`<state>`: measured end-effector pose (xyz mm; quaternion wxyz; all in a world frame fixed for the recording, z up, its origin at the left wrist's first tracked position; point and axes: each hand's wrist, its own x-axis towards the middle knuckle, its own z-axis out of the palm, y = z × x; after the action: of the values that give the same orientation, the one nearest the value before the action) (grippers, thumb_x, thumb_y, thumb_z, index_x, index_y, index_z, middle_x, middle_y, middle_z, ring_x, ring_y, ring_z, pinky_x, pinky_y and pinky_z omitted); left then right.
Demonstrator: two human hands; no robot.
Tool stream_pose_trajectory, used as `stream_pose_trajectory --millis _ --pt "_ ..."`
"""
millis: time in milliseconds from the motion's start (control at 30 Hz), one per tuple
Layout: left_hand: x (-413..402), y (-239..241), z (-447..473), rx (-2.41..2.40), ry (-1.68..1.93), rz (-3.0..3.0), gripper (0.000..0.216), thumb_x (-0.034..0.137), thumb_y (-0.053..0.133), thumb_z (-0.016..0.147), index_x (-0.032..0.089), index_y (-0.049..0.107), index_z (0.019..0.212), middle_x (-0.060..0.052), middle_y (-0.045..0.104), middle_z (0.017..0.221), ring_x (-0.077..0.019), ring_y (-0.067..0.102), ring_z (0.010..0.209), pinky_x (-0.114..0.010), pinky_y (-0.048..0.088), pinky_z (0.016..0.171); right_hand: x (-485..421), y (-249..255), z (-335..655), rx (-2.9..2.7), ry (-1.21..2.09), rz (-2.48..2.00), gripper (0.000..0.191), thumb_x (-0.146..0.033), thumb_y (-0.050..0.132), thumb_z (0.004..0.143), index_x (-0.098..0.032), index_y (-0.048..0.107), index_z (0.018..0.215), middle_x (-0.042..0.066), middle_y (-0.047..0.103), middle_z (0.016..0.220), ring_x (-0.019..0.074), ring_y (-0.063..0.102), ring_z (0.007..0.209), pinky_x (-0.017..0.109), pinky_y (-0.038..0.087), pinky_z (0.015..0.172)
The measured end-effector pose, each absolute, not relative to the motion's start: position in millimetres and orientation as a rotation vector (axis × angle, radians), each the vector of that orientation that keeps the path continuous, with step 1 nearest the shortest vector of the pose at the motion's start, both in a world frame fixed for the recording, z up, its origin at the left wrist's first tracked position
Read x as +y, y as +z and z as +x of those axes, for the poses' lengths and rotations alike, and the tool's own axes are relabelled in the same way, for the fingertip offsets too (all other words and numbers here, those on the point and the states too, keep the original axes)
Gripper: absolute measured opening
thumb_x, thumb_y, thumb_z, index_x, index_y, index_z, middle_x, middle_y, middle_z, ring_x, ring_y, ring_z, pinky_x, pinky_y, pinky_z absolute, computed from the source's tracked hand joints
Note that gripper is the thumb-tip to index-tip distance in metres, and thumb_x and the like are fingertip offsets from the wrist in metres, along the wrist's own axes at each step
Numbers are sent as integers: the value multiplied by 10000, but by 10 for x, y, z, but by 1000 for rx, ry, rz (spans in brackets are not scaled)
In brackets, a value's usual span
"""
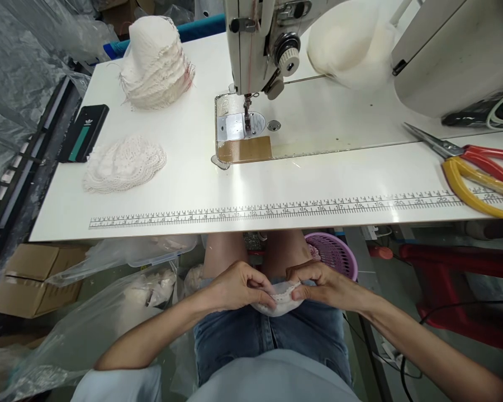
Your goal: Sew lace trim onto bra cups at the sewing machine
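Over my lap, below the table edge, both hands pinch a small white cup-shaped fabric piece with a lacy edge. My left hand grips its left side, fingers closed. On its right side, my right hand holds the rim between thumb and fingers. A flat white lace piece lies on the left of the table, and behind it rises a stack of white fabric cups with loose threads. The sewing machine stands in front of me, its needle area over the metal plate.
Red-and-yellow scissors lie at the table's right. A printed ruler runs along the front edge. At the left is a dark phone-like object. A purple basket, cardboard box and red stool sit below.
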<state>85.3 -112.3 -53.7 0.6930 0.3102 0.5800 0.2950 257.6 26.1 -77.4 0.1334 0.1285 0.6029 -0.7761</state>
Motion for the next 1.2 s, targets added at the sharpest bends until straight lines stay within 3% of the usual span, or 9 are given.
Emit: stream_pose_trajectory --millis 267,433,533,700,967,1200 --pt "-1160 -604 787 1307 654 628 177 290 739 627 145 744 729 -20 689 679 -121 570 621 -204 436 623 287 -789 2602 1758 -2215 405 297 -417 619 791 -122 650 788 19 592 706 120 511 660 226 383 604" --pt "-1122 -521 765 1280 615 732 257 346 751 622 151 729 787 -3 654 704 -113 528 649 -191 376 603 267 -691 2568 1840 -2167 369 316 -437 592 809 -127 649 782 14 581 699 113 490 649 219 372 596" --pt "-1043 -460 811 1253 573 767 359 397 770 588 149 709 840 32 575 644 -87 448 590 -184 302 529 240 -622 2556 1896 -2106 359 332 -454 570 821 -133 650 787 0 548 667 103 453 615 212 343 560" --pt "-939 -469 915 1325 574 788 397 486 735 597 100 647 618 63 381 508 -55 279 504 -202 188 450 247 -598 2617 2008 -1995 379 333 -450 549 838 -133 648 806 -13 508 640 95 403 579 214 297 524" --pt "-930 -517 929 1274 602 588 411 483 771 534 97 676 643 27 517 528 -65 379 497 -198 287 476 283 -620 2636 1993 -2022 406 329 -471 613 780 -143 633 791 -4 552 675 104 441 604 211 325 538" --pt "-944 -540 942 1301 637 538 424 495 788 494 104 668 610 22 522 522 -73 409 507 -209 305 501 271 -632 2647 2057 -2057 455 374 -509 578 795 -144 612 724 -8 519 623 105 422 580 216 310 517"
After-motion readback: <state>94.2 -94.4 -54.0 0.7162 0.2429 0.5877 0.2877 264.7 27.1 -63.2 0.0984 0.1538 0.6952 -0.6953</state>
